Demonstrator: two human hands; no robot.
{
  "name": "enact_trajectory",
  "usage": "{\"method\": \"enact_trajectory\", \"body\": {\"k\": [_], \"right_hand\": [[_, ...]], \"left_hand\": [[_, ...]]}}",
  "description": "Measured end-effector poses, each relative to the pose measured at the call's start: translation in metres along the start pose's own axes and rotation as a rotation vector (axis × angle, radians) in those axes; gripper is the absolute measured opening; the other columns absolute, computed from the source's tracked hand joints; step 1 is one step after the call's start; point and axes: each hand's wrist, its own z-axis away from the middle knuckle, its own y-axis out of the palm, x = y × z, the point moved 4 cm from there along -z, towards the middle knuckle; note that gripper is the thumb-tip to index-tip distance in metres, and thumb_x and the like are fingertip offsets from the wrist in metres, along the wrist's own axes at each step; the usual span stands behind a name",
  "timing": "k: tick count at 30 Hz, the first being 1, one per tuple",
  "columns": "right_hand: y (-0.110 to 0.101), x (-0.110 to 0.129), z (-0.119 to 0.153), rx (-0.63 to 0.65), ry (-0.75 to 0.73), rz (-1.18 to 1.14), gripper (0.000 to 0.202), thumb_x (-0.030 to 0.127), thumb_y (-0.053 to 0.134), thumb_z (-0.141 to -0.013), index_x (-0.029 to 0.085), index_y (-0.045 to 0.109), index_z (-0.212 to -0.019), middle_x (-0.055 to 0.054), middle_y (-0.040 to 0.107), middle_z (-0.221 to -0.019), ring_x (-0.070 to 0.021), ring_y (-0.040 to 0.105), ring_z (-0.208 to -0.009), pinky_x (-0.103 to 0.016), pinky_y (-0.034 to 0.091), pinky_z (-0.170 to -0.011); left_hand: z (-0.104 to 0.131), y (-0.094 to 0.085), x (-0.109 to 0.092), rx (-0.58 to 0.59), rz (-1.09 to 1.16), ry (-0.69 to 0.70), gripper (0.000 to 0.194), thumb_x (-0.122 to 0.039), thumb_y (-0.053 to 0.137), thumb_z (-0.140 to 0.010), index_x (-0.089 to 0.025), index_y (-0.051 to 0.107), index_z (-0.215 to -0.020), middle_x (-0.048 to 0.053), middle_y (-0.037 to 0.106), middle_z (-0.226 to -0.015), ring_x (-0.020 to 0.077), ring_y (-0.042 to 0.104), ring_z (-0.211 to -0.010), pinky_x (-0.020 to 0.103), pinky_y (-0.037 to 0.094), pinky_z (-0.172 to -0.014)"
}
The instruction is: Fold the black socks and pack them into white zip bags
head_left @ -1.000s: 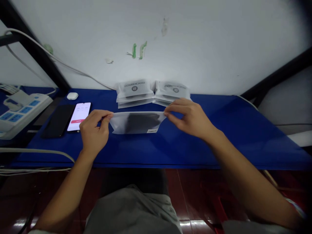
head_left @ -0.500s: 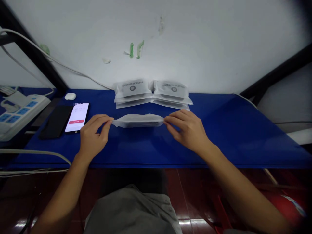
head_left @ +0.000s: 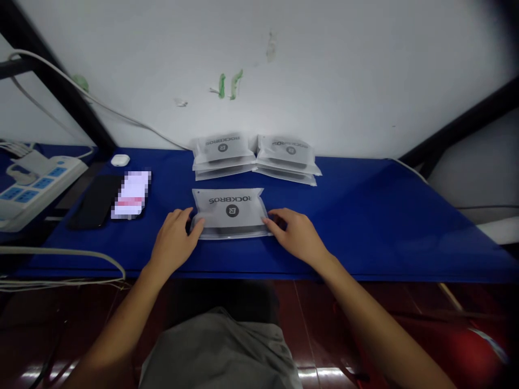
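Observation:
A frosted plastic pouch (head_left: 231,213) with dark ROCKBROS lettering and a round logo lies face up on the blue table (head_left: 377,216), its lettering upside down. My left hand (head_left: 176,237) has its thumb on the pouch's left edge, with the fingers curled beside it. At the right edge, the thumb of my right hand (head_left: 298,235) touches the pouch and the fingers bend around that side. Behind it, against the wall, sit a left stack of similar pouches (head_left: 224,154) and a right stack of similar pouches (head_left: 287,156).
On the left lie a dark phone (head_left: 95,202), a lit phone (head_left: 132,194) with a blurred screen, and a white earbud case (head_left: 120,160). A power strip (head_left: 40,183) with cables is at the far left. A white wall (head_left: 336,81) rises behind the table.
The pouch, held edge-on between both hands before, now lies flat with its printed face up. Both hands have moved down and slightly inward around its sides.

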Motion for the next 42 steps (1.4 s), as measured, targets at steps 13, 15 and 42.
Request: {"method": "enact_trajectory", "body": {"k": [13,15,42], "right_hand": [[0.010,-0.005,-0.005,0.036,0.236,-0.345,0.016,0.034,0.062,-0.074,0.019,0.067,-0.068,-0.002,0.066,-0.063,-0.0151,0.057,-0.059,-0.027,0.040,-0.057],[0.011,-0.003,-0.005,0.036,0.237,-0.348,0.018,0.033,0.060,-0.074,0.019,0.065,-0.065,-0.002,0.065,-0.061,-0.0145,0.055,-0.058,-0.027,0.039,-0.057],[-0.026,-0.031,0.013,-0.220,0.220,-0.383,0.022,0.038,0.054,-0.078,0.020,0.064,-0.069,0.000,0.060,-0.062,-0.0148,0.053,-0.061,-0.029,0.040,-0.062]], "left_hand": [[-0.010,-0.003,0.003,0.081,0.145,-0.210,0.026,-0.035,0.058,-0.080,-0.017,0.070,-0.094,0.005,0.070,-0.077,0.0208,0.064,-0.074,0.034,0.048,-0.075],[-0.012,-0.004,0.004,0.100,0.149,-0.237,0.024,-0.035,0.058,-0.080,-0.017,0.070,-0.089,0.005,0.070,-0.078,0.0209,0.064,-0.074,0.034,0.047,-0.075],[-0.022,0.004,-0.052,-0.057,0.369,-0.052,0.014,-0.028,0.054,-0.083,-0.020,0.064,-0.079,0.002,0.068,-0.077,0.0172,0.062,-0.074,0.029,0.046,-0.072]]}}
